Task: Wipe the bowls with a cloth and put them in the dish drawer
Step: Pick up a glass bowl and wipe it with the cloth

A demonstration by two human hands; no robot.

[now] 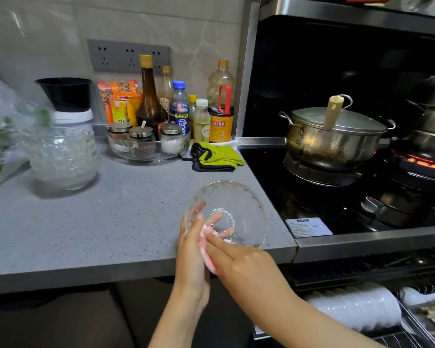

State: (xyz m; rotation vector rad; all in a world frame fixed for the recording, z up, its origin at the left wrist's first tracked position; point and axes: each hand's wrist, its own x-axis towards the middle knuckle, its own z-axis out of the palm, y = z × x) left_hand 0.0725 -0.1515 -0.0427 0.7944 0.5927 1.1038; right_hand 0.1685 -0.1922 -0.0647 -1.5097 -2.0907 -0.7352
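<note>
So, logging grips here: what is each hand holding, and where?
Left hand holds the glass bowl by its near rim; right hand presses the pink cloth inside it.

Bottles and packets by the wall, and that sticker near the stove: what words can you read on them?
Soy sauce bottle, yellow label: Chinese characters, seemingly "海天酱油", though blurry.
Blue-capped bottle: one big white character, too blurred to be sure.
Pale bottle: red characters, too small to read.
Orange packets: printed characters, blurred.
White sticker on the stove edge: lines of tiny print, unreadable.
No readable numbers or signs elsewhere.
</note>
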